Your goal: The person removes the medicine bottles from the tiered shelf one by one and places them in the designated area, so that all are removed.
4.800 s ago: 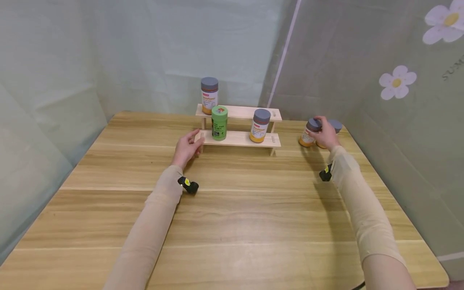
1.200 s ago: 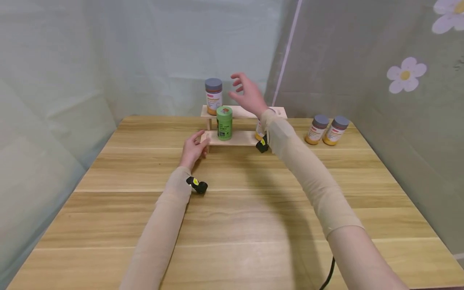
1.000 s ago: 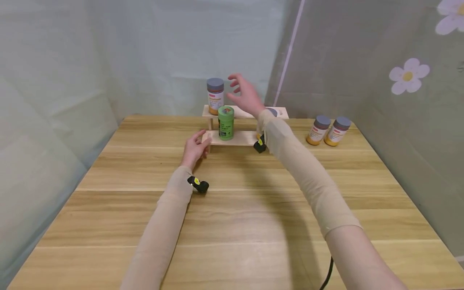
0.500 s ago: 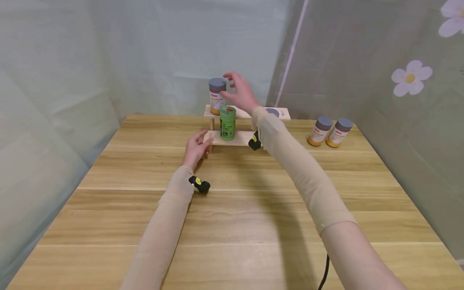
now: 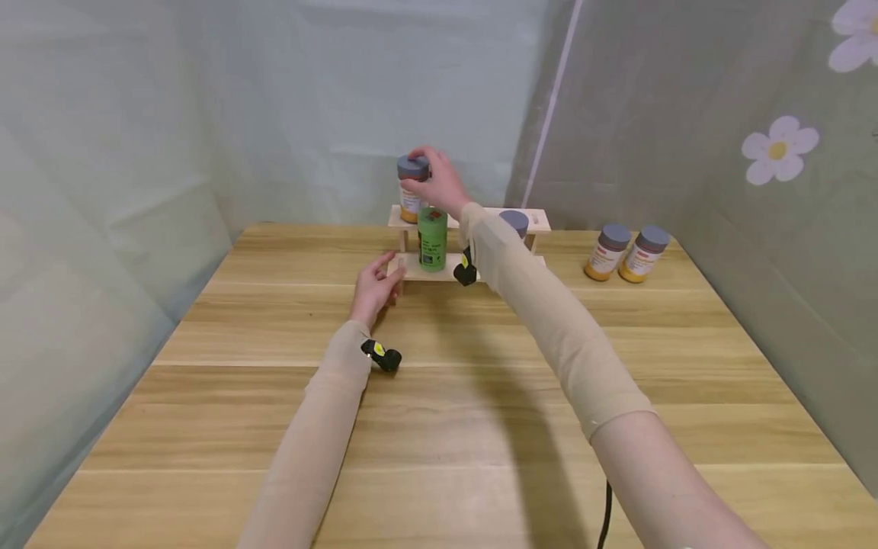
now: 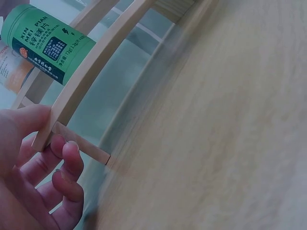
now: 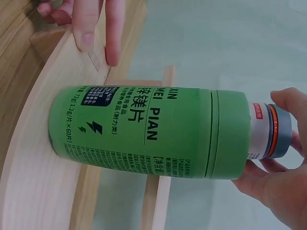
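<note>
At the left end of a two-tier wooden display stand (image 5: 449, 268), my left hand (image 5: 376, 286) pinches the lower shelf (image 6: 98, 60), thumb on top and fingers curled beneath. My right hand (image 5: 442, 184) reaches to the upper shelf and grips a grey-lidded supplement bottle (image 5: 410, 200) by its lid, thumb and fingers on either side. That bottle (image 7: 259, 129) is upright, at the upper shelf's left end. Before it on the lower shelf stands a green supplement bottle (image 5: 432, 248), which hides most of it in the right wrist view.
Another grey-lidded bottle (image 5: 514, 221) stands at the right of the lower shelf, mostly behind my right sleeve. Two matching bottles, one (image 5: 607, 253) beside the other (image 5: 643, 255), stand on the wooden table (image 5: 425, 427) at the back right. A curtain (image 5: 329, 91) hangs behind.
My right hand has left the two bottles on the right, crossed left above the stand and taken hold of the upper bottle's lid. My left hand stays on the lower shelf.
</note>
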`<state>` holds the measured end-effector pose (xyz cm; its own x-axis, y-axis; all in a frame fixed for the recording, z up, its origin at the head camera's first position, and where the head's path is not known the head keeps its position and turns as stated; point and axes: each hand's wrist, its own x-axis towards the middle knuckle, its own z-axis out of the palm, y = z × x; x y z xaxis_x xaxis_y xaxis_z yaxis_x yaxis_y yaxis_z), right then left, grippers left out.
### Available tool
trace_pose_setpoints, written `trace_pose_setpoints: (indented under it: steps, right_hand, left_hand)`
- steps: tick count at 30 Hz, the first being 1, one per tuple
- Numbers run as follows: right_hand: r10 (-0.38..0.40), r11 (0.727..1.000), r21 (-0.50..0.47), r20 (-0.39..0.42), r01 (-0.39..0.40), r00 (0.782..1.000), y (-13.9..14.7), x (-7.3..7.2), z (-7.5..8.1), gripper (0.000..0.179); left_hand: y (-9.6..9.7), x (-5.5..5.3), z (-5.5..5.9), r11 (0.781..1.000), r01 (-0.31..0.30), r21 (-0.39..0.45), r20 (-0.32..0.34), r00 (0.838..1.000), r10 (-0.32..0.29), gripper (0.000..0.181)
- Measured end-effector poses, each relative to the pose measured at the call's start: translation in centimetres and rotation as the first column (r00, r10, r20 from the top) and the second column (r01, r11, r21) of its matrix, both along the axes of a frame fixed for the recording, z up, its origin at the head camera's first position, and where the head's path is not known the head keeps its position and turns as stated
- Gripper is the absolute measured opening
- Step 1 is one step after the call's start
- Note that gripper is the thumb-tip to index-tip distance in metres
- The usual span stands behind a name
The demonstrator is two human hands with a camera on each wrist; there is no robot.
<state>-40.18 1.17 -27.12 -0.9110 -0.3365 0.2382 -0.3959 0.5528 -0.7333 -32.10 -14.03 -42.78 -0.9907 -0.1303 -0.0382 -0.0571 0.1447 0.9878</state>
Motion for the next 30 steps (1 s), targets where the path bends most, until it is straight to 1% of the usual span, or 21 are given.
trace_pose_setpoints:
  steps: [4,10,12,15,21,25,30]
  right_hand:
    - [0.009,1.0,-0.024,0.009,-0.009,1.0,-0.1,-0.3,-0.1,0.051]
    - [0.006,0.999,-0.035,-0.035,-0.007,0.999,-0.2,-0.6,-0.2,0.045]
    - [0.008,0.999,-0.033,-0.047,-0.01,0.999,-0.1,-0.6,-0.2,0.044]
    - [0.002,1.0,-0.022,-0.049,-0.003,0.999,0.0,-0.6,-0.2,0.043]
    - [-0.015,1.0,0.013,-0.066,0.016,0.998,0.2,-0.2,-0.2,0.044]
    - [-0.006,1.0,0.013,-0.076,0.007,0.997,0.3,0.1,0.2,0.045]
    - [0.012,1.0,-0.019,-0.108,-0.014,0.994,0.5,0.3,1.3,0.046]
  left_hand:
    - [-0.1,-0.1,0.0,1.0,-0.004,-0.021,-0.003,1.0,0.004,0.055]
    - [0.0,-0.1,0.3,1.0,0.002,-0.029,0.009,1.0,-0.001,0.055]
    - [0.1,-0.1,0.4,0.999,0.002,-0.033,0.019,1.0,-0.002,0.055]
    - [0.1,-0.1,0.4,0.999,0.007,-0.046,0.015,1.0,-0.006,0.055]
    - [0.2,-0.2,0.3,0.999,0.016,-0.037,0.008,1.0,-0.016,0.055]
    - [0.2,-0.1,0.2,0.999,0.016,-0.04,0.006,1.0,-0.016,0.055]
    - [0.1,-0.1,0.3,0.998,0.016,-0.056,-0.013,1.0,-0.016,0.055]
